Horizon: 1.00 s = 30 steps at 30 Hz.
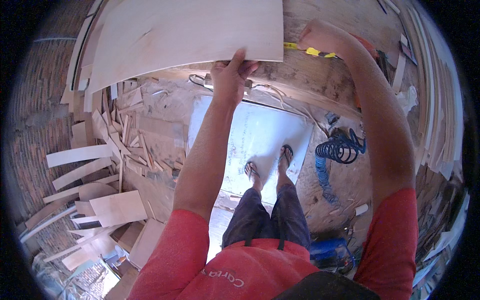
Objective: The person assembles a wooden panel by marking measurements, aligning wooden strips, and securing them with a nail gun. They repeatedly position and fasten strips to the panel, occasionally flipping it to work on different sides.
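My left hand (234, 75) grips the near edge of a pale plywood sheet (200, 32), thumb on top and fingers curled below. The sheet lies on a wooden workbench (330, 80), close to its right corner. Just past that corner my right hand (320, 38) is closed, its fingertips mostly hidden. A yellow strip that looks like a tape measure (290, 45) runs from the sheet's right edge into this hand. Directly below the right hand, a yellow and black piece (320, 52) shows against the bench; whether it belongs to the tape measure I cannot tell.
Wood offcuts (120, 207) are heaped on the floor at left. A coiled dark air hose (340, 152) hangs at the bench's near side. Long boards (432, 90) stand at right. An orange tool (367, 45) lies behind my right forearm. My feet are on a white panel (225, 150).
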Each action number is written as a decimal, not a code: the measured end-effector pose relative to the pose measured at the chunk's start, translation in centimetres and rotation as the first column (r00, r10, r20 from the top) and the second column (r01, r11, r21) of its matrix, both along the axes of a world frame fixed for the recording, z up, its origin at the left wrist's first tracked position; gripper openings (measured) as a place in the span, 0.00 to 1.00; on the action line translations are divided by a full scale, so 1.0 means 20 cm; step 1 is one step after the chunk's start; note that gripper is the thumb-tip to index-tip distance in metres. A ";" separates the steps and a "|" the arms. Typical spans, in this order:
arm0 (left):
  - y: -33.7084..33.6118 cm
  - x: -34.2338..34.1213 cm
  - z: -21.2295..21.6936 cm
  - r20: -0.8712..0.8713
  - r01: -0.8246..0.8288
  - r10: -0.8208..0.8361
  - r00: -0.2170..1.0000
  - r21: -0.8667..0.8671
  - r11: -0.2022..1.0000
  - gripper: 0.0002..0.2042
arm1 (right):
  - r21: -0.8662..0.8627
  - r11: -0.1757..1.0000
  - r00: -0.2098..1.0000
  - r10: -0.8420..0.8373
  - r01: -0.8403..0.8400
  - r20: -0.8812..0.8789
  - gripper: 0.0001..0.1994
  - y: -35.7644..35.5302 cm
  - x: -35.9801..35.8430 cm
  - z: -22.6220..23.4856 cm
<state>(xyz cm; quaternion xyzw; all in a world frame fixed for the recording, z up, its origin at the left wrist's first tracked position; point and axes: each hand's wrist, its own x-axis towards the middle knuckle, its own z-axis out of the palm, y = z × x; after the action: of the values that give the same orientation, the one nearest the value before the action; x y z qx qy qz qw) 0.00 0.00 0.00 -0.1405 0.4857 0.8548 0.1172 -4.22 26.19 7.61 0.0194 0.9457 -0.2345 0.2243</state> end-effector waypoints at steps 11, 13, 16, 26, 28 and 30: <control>0.03 -0.01 0.02 0.029 -0.020 0.020 0.999 0.002 1.000 0.10 | 0.045 0.977 0.978 0.210 -0.209 -0.016 0.20 0.06 -0.04 -0.02; 0.01 -0.02 0.01 0.043 -0.010 0.011 0.999 -0.035 0.999 0.10 | -0.009 0.983 0.983 0.181 -0.182 -0.032 0.22 0.06 0.00 0.06; -0.01 -0.02 0.01 0.040 -0.027 0.029 0.999 -0.048 0.998 0.10 | -0.287 0.946 0.939 -0.228 0.151 -0.259 0.25 0.19 0.13 0.12; 0.03 -0.01 0.11 0.114 0.012 -0.004 0.994 -0.076 0.997 0.12 | 0.461 0.626 0.637 -0.076 0.629 -0.767 0.26 1.24 0.36 -0.24; -0.03 0.01 0.12 0.117 -0.019 0.036 0.992 -0.144 0.989 0.13 | 0.374 0.791 0.729 -0.130 0.485 -0.672 0.25 0.80 0.44 -0.03; -0.05 0.03 0.15 0.141 0.006 0.031 0.990 -0.254 0.967 0.13 | 0.308 0.866 0.821 -0.180 0.394 -0.542 0.25 0.39 0.58 0.09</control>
<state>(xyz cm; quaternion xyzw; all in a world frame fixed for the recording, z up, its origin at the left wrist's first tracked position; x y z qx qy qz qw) 0.51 -1.00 2.94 -0.2187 0.5804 0.7740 0.1276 7.33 33.94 9.40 0.1503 0.9840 -0.0611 -0.0741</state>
